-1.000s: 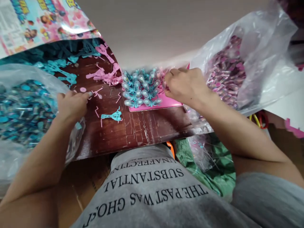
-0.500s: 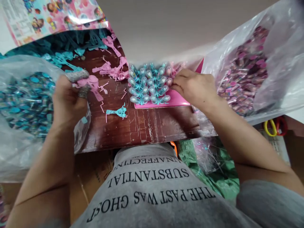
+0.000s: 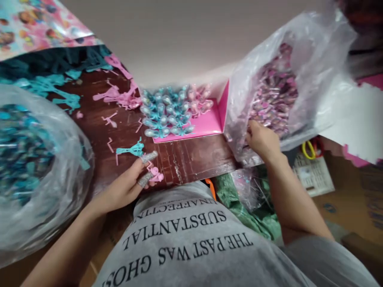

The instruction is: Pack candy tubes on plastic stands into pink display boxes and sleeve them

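My left hand (image 3: 131,179), with grey tape wrapped round two digits, is closed on a small pink plastic piece (image 3: 155,174) just above the front edge of the table. Beside it lies a teal plastic piece (image 3: 131,149). My right hand (image 3: 263,139) is at the opening of a clear plastic bag (image 3: 239,111) full of small pink clear-topped items (image 3: 275,95). Its fingers are curled, and their tips are hidden. Between the hands stands a pink box (image 3: 209,123) with rows of teal clear-bulbed pieces (image 3: 167,109) and a few pink ones (image 3: 200,99).
On the left is a clear bag (image 3: 72,147) of teal items. Pink pieces (image 3: 119,95) and teal pieces (image 3: 56,85) lie loose behind, near a printed package (image 3: 44,24). Scissors with yellow and red handles (image 3: 308,150) are at the right.
My left hand has come down and right to the table's front edge with a pink piece. My right hand has left the box for the right bag. The view has shifted.
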Motion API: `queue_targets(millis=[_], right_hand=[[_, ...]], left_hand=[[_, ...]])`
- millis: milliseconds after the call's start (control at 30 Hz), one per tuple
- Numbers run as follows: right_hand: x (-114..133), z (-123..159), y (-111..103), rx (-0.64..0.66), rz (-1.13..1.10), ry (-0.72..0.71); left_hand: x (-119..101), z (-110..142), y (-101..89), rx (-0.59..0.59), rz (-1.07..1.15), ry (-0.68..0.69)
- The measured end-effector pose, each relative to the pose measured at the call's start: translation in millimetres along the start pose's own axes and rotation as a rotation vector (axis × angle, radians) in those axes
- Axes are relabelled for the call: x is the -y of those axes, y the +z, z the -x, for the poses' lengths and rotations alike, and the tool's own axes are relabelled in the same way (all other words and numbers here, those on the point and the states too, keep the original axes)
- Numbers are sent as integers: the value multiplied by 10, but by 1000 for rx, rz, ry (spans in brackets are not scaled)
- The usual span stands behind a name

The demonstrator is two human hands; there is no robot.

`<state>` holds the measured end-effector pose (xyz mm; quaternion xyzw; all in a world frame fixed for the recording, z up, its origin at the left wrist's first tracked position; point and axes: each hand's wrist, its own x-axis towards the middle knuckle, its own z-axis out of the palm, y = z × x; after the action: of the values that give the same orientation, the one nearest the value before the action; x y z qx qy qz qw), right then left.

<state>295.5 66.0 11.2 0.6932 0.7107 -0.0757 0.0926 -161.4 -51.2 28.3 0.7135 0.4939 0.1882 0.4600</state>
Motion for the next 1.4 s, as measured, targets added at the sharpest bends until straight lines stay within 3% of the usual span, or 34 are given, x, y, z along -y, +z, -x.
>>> queue_targets(millis=[100,233,333,433,567,667,733,800,867,933,1000,1133,1300,1400], right_hand=[[5,-52,35,-65,-37,8],[-183,-62,85,-144,-62,-127],[-296,-108,135,-182,-140,-235],[-319,-143,106,-154,-181,-286],[-347,-96,-25,-135,-72,-380],[-287,82,-144,-303,-90,-332],[-98,297,-222,-453,-266,-266],[223,548,-281,-462,-598,-311],[603,750,-301,-248,-942,-517],[927,841,-282,-105,-1031,-697],[1111,827,-247,-71,-1002,-813],[1133,707,-207,-99,-875,-893],[1112,682,-171,-59,-940,-846],[1155,704,-133,-112,-910,-844]], left_hand=[[-72,-108,107,151,-34,-76],[-114,-150,183,83,91,-222],[-128,-152,173,22,154,-253],[-150,-159,165,-11,225,-277],[-117,-169,190,-9,400,-337],[-75,-169,203,-13,418,-379],[-89,-185,219,-14,407,-377],[-158,-233,261,0,405,-349],[-271,-312,333,23,418,-300],[-394,-398,416,48,433,-241],[-491,-466,483,51,419,-177],[-546,-521,533,-38,253,9],[-491,-494,541,-195,-17,258],[-468,-483,541,-281,-276,396]])
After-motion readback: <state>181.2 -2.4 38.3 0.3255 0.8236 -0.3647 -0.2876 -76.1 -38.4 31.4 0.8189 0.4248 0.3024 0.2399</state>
